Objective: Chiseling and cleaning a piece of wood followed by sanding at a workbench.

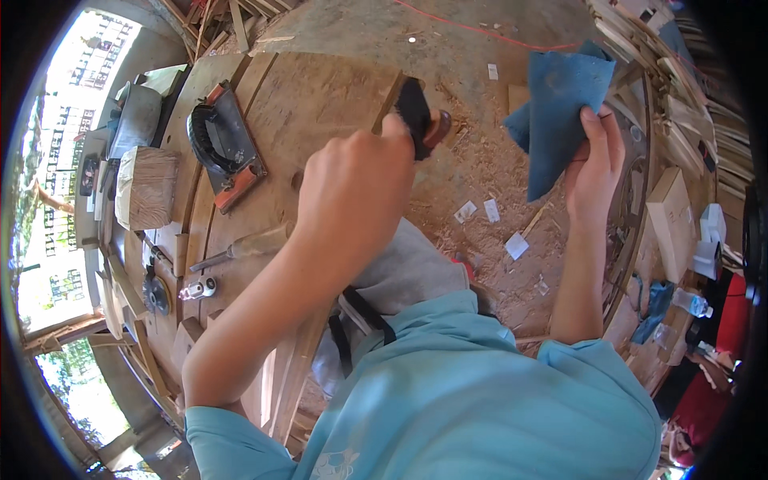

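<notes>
At the centre my left hand (356, 184) is closed round a black bristly object with a reddish-brown wooden part (416, 120), perhaps a brush. Farther right, my right hand (596, 160) grips a folded blue sheet (560, 104) with small holes, thumb on its face. A black hand sander (223, 148) with orange ends lies on the wooden bench (320, 96), left of my left hand. A chisel-like tool (244, 248) with a pale handle lies partly behind my left forearm.
Left on the bench are a wooden block (146, 188), a black disc (156, 288) and a small bottle (198, 288). Wood scraps and paper bits (517, 245) litter the floor below. Planks (668, 224) and a water bottle (692, 302) line the right; someone in red (696, 416) is behind.
</notes>
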{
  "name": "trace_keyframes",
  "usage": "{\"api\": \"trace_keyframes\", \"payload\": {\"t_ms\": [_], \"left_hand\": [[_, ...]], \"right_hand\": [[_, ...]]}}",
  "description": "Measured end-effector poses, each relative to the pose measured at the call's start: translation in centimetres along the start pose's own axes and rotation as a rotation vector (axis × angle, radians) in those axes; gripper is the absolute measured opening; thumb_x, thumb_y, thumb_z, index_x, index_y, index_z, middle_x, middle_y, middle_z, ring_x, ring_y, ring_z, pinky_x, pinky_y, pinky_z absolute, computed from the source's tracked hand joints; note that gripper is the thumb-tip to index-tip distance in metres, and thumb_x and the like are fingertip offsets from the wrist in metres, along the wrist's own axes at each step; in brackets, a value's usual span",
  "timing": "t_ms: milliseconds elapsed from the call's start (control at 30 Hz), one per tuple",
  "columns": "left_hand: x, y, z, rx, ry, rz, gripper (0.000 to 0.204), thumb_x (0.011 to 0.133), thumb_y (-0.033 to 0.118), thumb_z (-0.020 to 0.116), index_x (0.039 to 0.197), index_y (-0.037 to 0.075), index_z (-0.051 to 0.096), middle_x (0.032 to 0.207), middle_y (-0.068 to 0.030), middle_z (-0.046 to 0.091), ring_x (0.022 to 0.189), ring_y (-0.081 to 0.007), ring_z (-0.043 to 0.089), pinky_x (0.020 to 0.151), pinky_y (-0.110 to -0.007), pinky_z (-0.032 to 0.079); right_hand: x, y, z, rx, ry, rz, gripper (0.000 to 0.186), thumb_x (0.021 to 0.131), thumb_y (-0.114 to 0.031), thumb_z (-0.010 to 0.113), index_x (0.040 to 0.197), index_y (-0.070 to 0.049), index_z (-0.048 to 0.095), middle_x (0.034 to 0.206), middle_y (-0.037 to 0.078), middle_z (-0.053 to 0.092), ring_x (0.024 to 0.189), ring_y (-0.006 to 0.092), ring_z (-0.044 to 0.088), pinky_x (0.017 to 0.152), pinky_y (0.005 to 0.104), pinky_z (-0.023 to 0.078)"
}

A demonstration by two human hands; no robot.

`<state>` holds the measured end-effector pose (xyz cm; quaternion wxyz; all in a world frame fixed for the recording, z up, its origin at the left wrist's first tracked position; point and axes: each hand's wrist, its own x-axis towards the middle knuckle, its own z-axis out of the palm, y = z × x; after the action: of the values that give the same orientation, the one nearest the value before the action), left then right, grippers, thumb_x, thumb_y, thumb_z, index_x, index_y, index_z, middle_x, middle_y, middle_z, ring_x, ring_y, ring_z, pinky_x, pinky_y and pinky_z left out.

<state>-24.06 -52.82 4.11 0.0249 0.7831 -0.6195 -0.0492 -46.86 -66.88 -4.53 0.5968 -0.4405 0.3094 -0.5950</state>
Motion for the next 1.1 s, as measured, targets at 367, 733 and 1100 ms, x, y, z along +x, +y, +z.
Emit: {"api": "trace_keyframes", "payload": {"t_ms": [367,733,1100], "left_hand": [[11.0,-2.4,-0.6,-0.284,0.576,0.163,0.037,0.094,0.042,0.069,0.095,0.005,0.073,0.072,-0.0165,0.071,0.067,-0.0311,0.071,0.063,-0.045,0.055],[-4.5,-10.6,-5.8,-0.587,0.463,-0.415,0.036,0.091,0.041,0.077,0.097,0.005,0.076,0.069,-0.0016,0.07,0.054,-0.0077,0.062,0.051,-0.027,0.047],[-5.3,-6.1,-1.0,-0.303,-0.027,0.118,0.052,0.086,0.021,0.069,0.128,-0.003,0.051,0.096,-0.0192,0.068,0.085,-0.0386,0.069,0.072,-0.048,0.056]], "right_hand": [[-1.6,-2.5,-0.5,-0.009,0.025,-0.082,0.022,0.096,-0.008,0.064,0.117,-0.003,0.059,0.112,0.006,0.064,0.103,0.0141,0.062,0.089,0.0282,0.05],[-2.5,2.5,5.7,-0.108,-0.423,0.013,0.047,0.083,-0.012,0.061,0.128,0.0,0.054,0.106,0.008,0.067,0.095,0.0139,0.065,0.083,0.0267,0.052],[-6.2,-0.1,14.8,-0.638,-0.827,-0.145,0.055,0.076,-0.032,0.089,0.113,0.001,0.064,0.1,0.008,0.071,0.086,0.0147,0.063,0.078,0.0307,0.051]]}}
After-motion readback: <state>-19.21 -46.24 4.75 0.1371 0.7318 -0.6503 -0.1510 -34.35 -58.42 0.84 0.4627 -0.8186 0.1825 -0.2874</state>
